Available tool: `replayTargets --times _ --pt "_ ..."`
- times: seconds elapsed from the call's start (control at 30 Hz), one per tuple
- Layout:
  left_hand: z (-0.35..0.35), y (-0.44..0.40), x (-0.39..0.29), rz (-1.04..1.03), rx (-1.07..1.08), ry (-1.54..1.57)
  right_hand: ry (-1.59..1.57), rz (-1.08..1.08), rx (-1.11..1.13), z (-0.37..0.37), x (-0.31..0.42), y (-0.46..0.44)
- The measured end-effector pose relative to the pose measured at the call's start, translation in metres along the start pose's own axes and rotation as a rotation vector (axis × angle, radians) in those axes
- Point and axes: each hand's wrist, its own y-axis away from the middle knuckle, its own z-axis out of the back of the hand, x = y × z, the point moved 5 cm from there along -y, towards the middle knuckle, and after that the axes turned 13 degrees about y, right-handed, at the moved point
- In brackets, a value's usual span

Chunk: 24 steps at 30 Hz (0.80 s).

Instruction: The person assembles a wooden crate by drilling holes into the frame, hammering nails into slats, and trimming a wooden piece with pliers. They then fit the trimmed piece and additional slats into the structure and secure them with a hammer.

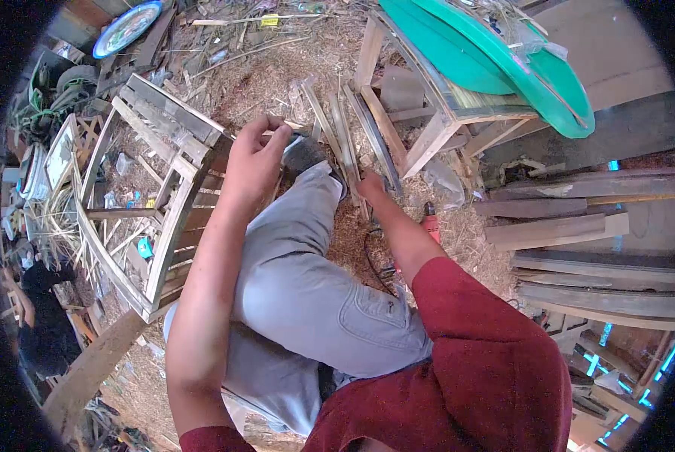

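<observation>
My left hand [263,147] is raised over the shoe [304,154] on my foot, with its fingers half curled and a gap beside the thumb. Nothing shows between them. Lower and to the right, my right hand [370,185] reaches down to the ground, its fingers closed around the near end of a thin wooden strip [343,139]; the fingertips are partly hidden. Other narrow strips lie beside it, among them a dark-edged wooden slat [371,135]. A red power tool [431,221] with a dark cord lies by my right forearm.
A slatted wooden frame [173,218] stands at my left. At the upper right, green curved panels [495,60] rest on a wooden bench [435,139]. Stacked boards [556,230] lie to the right. Wood shavings cover the ground. Another person [43,316] is at the far left.
</observation>
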Motion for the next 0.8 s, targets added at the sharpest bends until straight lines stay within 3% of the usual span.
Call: replayTargets --times 0.17,0.27,0.3,0.47,0.5,0.6,0.63,0.73,0.77,0.8 --pt "-0.006 -0.007 -0.004 -0.047 0.048 0.005 -0.033 0.090 0.035 0.006 0.004 0.001" --pt "-0.004 -0.005 -0.013 -0.041 0.046 -0.071 -0.401 -0.081 0.109 -0.050 -0.038 -0.049" --pt "-0.003 -0.003 -0.017 -0.030 0.040 -0.108 -0.476 -0.080 0.168 -0.039 -0.036 -0.041" --pt "0.001 0.013 -0.027 -0.301 0.001 -0.268 -1.013 0.020 0.458 0.107 0.031 0.064" --pt "0.000 0.020 -0.034 -0.353 -0.020 -0.306 -1.143 0.113 0.602 0.121 0.043 0.074" --pt "-0.002 0.037 -0.041 -0.488 -0.049 -0.404 -1.285 0.174 0.686 0.193 0.074 0.138" --pt "-0.003 0.041 -0.043 -0.523 -0.042 -0.391 -1.352 0.312 0.801 0.216 0.085 0.160" --pt "-0.001 0.048 -0.033 -0.466 -0.057 -0.228 -1.433 0.432 0.824 0.264 0.104 0.212" --pt "0.000 0.051 -0.030 -0.288 -0.015 -0.208 -1.421 0.469 0.825 0.275 0.108 0.227" --pt "-0.003 0.058 -0.033 -0.290 0.024 -0.171 -1.418 0.502 0.846 0.283 0.111 0.240"
